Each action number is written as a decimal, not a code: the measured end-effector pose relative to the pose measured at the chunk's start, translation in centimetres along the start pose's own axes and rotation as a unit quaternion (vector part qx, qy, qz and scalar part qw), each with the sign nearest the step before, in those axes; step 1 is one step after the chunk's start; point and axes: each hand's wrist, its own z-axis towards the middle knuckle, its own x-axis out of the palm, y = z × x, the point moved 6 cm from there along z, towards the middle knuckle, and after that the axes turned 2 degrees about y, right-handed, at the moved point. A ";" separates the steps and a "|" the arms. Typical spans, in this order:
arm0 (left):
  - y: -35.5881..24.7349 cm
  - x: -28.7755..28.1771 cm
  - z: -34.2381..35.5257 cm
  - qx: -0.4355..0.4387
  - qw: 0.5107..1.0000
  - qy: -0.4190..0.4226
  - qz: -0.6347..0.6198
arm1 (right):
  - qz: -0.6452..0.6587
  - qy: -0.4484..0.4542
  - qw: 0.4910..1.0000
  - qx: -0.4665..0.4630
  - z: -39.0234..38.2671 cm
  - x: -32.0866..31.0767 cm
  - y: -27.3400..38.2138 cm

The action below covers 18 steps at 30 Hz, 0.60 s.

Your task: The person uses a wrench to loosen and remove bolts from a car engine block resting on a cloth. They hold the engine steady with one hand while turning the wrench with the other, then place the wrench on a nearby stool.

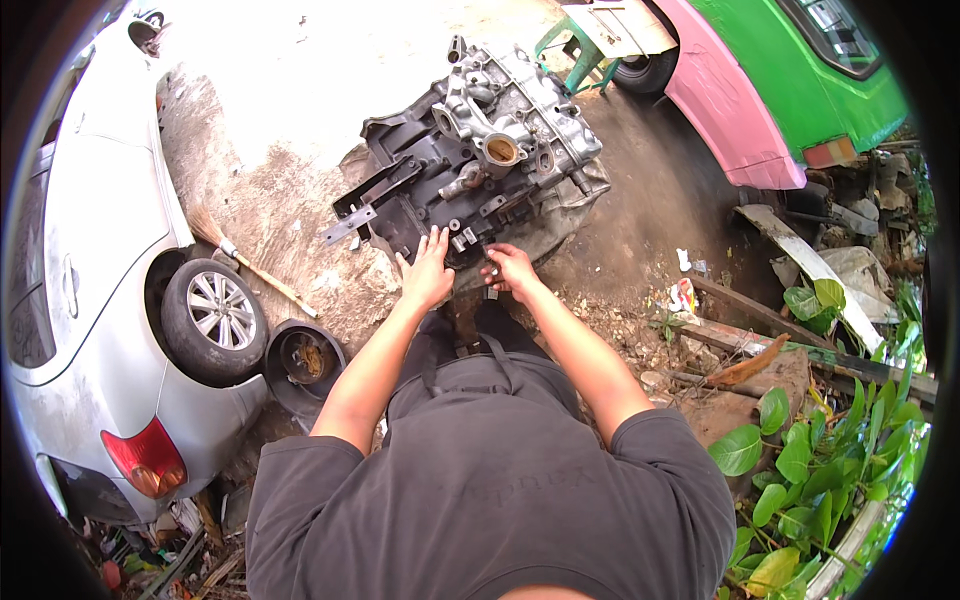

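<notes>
A car engine [478,150], part grey metal and part black, lies on the ground in front of me on a dark crumpled sheet [565,228]. My left hand [428,276] rests at the engine's near edge with its fingers stretched out onto the black part, holding nothing. Close by to the right, my right hand [512,270] has its fingers bent together beside the same edge. Something small and shiny seems to be at its fingertips, too small to name. A round opening [500,150] on the engine shows a brownish inside.
A silver car [120,240] with a bare wheel well and tyre stands at left. Beside it are a broom [250,265] and a black basin [305,362]. A green stool [585,55] and a pink-and-green vehicle [740,90] are at far right. Planks [750,345] and leafy plants [800,470] lie nearer right.
</notes>
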 end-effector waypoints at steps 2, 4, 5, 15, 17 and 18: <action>-0.1 0.1 0.1 -0.007 1.000 0.001 0.008 | 0.020 -0.033 0.999 0.007 0.3 -0.1 -0.1; -0.1 0.0 0.2 -0.007 1.000 0.003 0.008 | -0.005 -0.080 0.997 0.002 0.7 -0.2 -0.2; -0.1 0.0 0.2 -0.007 1.000 0.004 0.008 | -0.017 -0.093 0.995 -0.009 0.8 -0.3 -0.2; -0.1 -0.3 0.0 0.004 1.000 -0.009 -0.005 | -0.156 -0.134 0.977 -0.053 1.9 -1.7 -0.3; -0.3 -0.1 -0.1 -0.001 1.000 -0.014 -0.005 | -0.169 -0.130 0.975 -0.061 2.1 -1.8 -0.7; -0.2 0.0 -0.1 -0.008 1.000 -0.014 -0.009 | -0.171 -0.130 0.975 -0.063 2.2 -1.8 -0.8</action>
